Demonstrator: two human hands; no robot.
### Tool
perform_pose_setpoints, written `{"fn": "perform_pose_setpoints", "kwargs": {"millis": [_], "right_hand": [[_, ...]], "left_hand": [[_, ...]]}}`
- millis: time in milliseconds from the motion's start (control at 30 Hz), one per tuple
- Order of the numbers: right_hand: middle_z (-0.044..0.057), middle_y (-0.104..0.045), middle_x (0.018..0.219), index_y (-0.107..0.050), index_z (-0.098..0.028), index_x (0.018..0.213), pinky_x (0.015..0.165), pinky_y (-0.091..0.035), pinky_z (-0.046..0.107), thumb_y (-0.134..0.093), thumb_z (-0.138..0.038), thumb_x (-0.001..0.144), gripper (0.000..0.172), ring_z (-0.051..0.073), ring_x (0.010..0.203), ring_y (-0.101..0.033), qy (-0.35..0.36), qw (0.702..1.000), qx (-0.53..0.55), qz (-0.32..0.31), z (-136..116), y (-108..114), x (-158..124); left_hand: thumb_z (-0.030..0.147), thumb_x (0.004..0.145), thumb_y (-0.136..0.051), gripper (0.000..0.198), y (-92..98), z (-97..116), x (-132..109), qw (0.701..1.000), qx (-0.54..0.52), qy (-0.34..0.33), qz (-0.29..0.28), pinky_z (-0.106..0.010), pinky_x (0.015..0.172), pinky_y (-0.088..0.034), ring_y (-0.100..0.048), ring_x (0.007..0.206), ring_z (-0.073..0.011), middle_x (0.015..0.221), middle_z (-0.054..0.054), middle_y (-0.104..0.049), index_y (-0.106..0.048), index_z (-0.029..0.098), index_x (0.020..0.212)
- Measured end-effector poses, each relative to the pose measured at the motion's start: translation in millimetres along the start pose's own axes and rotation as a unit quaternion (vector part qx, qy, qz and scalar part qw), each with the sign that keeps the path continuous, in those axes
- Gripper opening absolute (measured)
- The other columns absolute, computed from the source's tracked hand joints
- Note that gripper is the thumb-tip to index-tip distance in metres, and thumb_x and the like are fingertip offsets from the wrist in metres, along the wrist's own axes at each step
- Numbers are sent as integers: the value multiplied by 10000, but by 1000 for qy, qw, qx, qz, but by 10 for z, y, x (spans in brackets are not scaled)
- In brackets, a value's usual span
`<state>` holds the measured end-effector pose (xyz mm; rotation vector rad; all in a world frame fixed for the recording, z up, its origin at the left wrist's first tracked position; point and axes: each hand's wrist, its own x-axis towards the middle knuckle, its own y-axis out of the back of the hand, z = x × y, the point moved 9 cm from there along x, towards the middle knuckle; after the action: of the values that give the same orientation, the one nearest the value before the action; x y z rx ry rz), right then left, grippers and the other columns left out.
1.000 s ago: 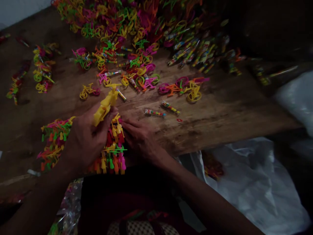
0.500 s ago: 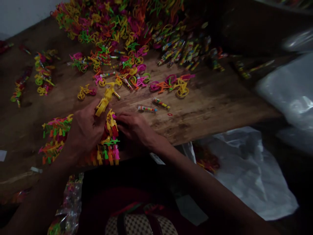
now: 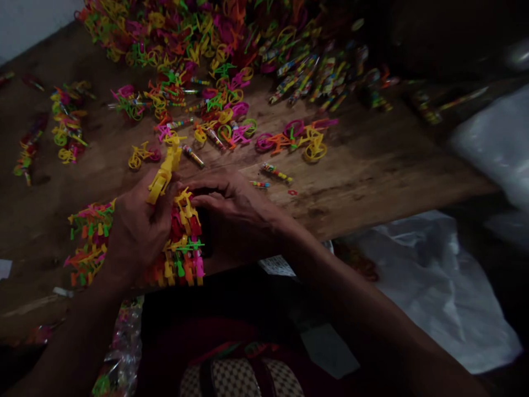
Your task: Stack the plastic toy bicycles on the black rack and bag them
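Observation:
My left hand [image 3: 138, 223] is closed on a yellow toy bicycle [image 3: 164, 171], which sticks up between thumb and fingers. Beneath that hand stand packed rows of small toy bicycles [image 3: 182, 259] in yellow, red, green, orange and pink. At the right end of these rows is my right hand [image 3: 235, 201], its fingers bent together beside a yellow bicycle [image 3: 188, 209]; whatever lies between the fingertips is hidden. Just beyond my hands lie clear tubes of coloured candies [image 3: 276, 173], one of them partly covered by my right hand.
A large heap of toy bicycles [image 3: 165, 33] fills the back of the wooden table [image 3: 372, 171]. Beside it lies a pile of candy tubes [image 3: 314, 77]. A white plastic bag [image 3: 442, 292] hangs past the front edge, and clear packets [image 3: 124, 342] hang below on the left.
My left hand has moved slightly left with the yellow bicycle, which is now more upright. My right hand has shifted up and left over the end of the row, covering part of a candy tube.

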<state>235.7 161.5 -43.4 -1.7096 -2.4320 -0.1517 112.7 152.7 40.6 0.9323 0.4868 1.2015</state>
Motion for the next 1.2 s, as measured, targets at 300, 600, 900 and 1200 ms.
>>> {"fn": "perform_pose_setpoints", "kwargs": {"millis": [300,600,900,1200], "right_hand": [[-13,-769,838,-775,-186,840,770,-567,264,-874,-212,651,215,138,798,-696,-129,972,192,31,247,19,17],[-8,-741,824,-717,-177,866,790,-561,301,-856,-191,650,257,142,784,-678,-197,974,106,-33,289,34,94],[93,-745,1168,-677,-211,1132,959,-578,403,-592,-165,929,225,225,1097,-699,216,919,-233,233,-1111,-105,-337],[44,-765,939,-763,-219,958,801,-567,315,-579,-223,953,184,179,873,-696,180,921,-222,263,-907,225,-560]], "left_hand": [[414,999,-522,279,-5,3,7,1000,1,11,-2,-293,750,-539,-719,829,-190,964,-45,-777,-717,221,1046],[379,953,-630,230,65,-227,41,980,-178,80,33,-353,981,-563,-719,1082,-226,1110,-62,-780,-751,195,1021],[413,771,-833,300,-68,35,69,857,-502,114,28,-372,1091,-523,-696,1172,-235,1100,-54,-788,-804,220,999],[376,828,-765,281,-48,576,-2,990,-107,-86,-12,-433,1124,-508,-685,1210,-298,1185,-96,-769,-766,186,1034]]}}
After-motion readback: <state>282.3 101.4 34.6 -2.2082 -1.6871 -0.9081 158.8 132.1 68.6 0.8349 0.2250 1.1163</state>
